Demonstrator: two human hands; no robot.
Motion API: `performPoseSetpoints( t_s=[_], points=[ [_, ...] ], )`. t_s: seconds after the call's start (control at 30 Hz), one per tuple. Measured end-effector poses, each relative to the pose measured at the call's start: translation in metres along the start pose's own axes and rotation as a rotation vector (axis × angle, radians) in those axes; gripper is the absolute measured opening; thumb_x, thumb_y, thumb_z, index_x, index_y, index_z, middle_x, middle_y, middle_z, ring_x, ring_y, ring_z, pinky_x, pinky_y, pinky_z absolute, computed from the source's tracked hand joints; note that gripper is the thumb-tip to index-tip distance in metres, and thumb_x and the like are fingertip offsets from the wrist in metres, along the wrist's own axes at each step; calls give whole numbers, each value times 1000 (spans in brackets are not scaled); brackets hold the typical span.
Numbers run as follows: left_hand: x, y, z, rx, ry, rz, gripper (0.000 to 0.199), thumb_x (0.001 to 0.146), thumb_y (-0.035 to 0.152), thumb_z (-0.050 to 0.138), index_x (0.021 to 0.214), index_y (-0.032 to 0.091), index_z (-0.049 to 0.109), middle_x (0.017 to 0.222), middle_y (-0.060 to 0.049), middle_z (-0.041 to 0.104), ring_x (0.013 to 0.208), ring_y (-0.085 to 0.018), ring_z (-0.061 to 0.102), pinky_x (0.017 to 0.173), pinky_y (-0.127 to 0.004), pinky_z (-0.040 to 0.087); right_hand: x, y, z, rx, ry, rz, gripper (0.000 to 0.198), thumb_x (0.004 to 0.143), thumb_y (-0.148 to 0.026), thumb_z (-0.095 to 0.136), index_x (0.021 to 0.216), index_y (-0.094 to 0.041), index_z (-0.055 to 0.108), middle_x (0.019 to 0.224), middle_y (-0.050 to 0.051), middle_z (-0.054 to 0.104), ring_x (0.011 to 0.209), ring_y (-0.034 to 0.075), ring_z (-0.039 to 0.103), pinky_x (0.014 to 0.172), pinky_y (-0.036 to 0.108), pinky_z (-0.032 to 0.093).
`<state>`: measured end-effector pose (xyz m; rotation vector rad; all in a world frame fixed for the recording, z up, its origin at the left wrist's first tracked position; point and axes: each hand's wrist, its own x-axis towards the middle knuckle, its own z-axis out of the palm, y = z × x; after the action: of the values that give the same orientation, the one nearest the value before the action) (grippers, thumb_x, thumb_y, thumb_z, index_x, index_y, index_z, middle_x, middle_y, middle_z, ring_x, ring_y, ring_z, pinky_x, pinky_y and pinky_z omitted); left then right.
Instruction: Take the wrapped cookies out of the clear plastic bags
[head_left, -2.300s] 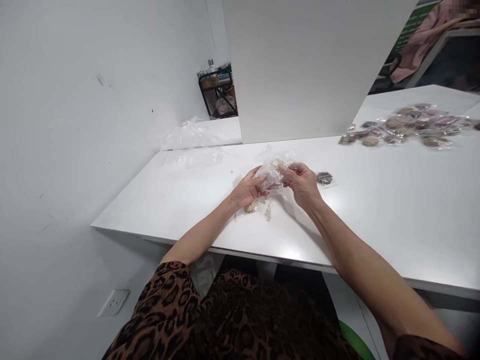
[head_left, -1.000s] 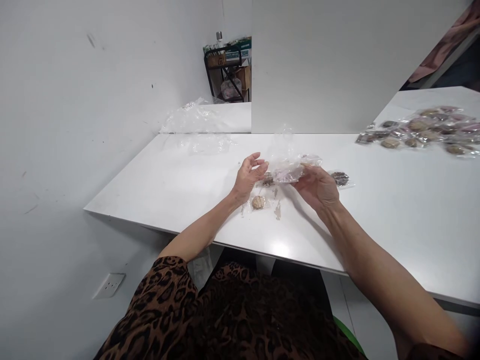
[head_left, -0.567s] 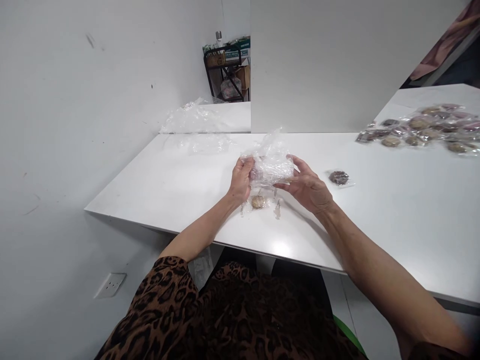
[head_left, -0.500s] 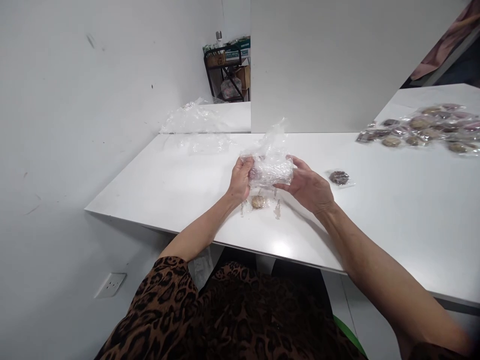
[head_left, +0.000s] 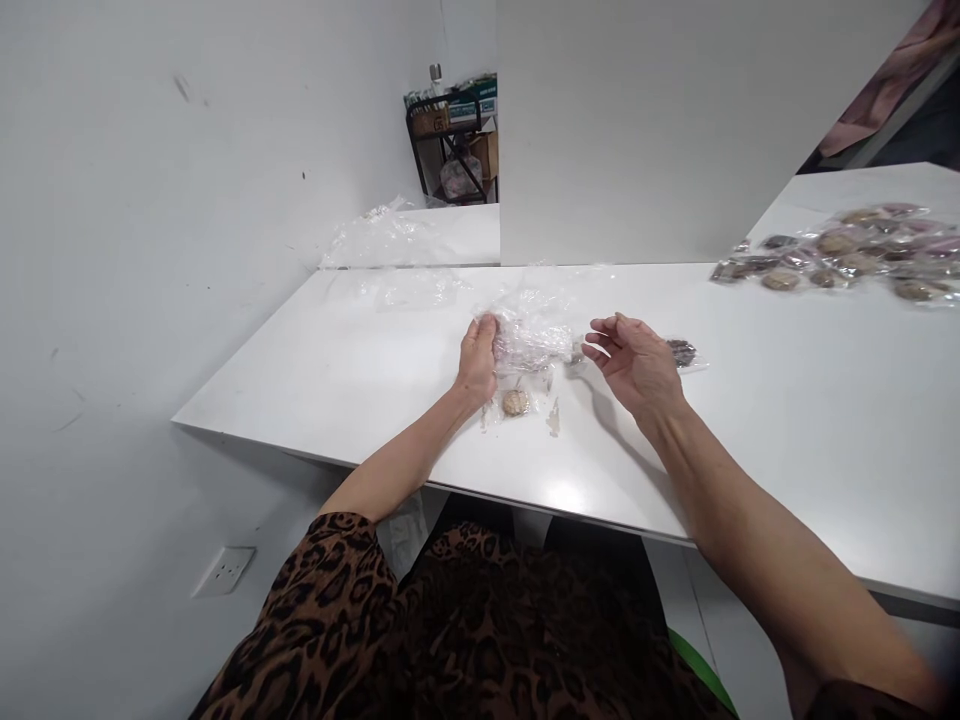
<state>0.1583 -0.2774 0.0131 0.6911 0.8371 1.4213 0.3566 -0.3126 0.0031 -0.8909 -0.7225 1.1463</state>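
Observation:
My left hand (head_left: 478, 358) is closed on the left side of a crumpled clear plastic bag (head_left: 534, 335), thumb on top. A pinkish tint shows through the plastic; what is inside cannot be made out. Off to the right of the bag, my right hand (head_left: 634, 362) is raised over the table, fingers apart and slightly curled, with nothing in them. Just below the bag lies a tan cookie (head_left: 516, 403) in a clear wrapper. Behind the right wrist sits a dark brown wrapped cookie (head_left: 684, 352), partly hidden. A small brownish piece (head_left: 577, 352) shows between bag and right fingertips.
Several wrapped cookies (head_left: 847, 262) are heaped at the back right of the white table (head_left: 300, 380). Loose clear plastic (head_left: 390, 240) lies at the back left, by the wall. A white partition (head_left: 637, 130) stands along the table's back edge.
My right hand has let go of the bag's right side and drawn away to the right. The bag's upright top has sunk down and spread backward. My left hand stays in place.

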Motion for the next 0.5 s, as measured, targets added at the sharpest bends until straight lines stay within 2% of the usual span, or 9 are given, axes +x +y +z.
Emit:
performPoseSetpoints(
  t_s=[0.07,0.13,0.2,0.27,0.37,0.5],
  points=[
    [1,-2,-1,24,-26,51,18,102,26,62,85,19,62,76,5,59,70,-8,53,79,-21,48,-4,-1,4,-88,-2,-82,34,76,-54,84,82,-27,64,94,1,71,86,19,65,81,37,58],
    [-3,-6,-1,64,-96,86,20,99,32,67,84,19,63,76,4,60,71,-8,54,77,-21,47,-10,1,9,-277,-69,-217,32,79,-56,82,88,-29,69,103,2,72,98,22,65,91,41,56],
    [-10,-12,2,92,-182,94,24,94,38,73,83,19,64,77,4,62,73,-9,55,75,-22,47,-17,5,14,-506,-166,-361,31,78,-56,84,92,-31,72,114,4,71,115,26,62,105,47,50],
    [-16,-16,5,104,-249,81,26,90,41,77,83,19,65,78,4,63,73,-10,57,74,-23,47,-22,9,17,-644,-216,-461,28,79,-56,83,88,-31,74,117,5,71,123,29,58,114,51,42],
    [-21,-14,10,88,-251,29,23,87,36,81,83,18,67,79,3,66,73,-10,58,74,-23,47,-23,13,16,-576,-182,-450,25,87,-53,76,83,-29,72,112,6,72,117,26,61,112,49,42],
    [-17,-7,9,30,-134,-88,17,88,25,78,79,16,67,77,3,68,72,-9,61,73,-23,47,-13,9,9,-260,-52,-282,24,87,-50,76,87,-28,68,108,3,73,108,21,65,103,42,49]
  ],
)
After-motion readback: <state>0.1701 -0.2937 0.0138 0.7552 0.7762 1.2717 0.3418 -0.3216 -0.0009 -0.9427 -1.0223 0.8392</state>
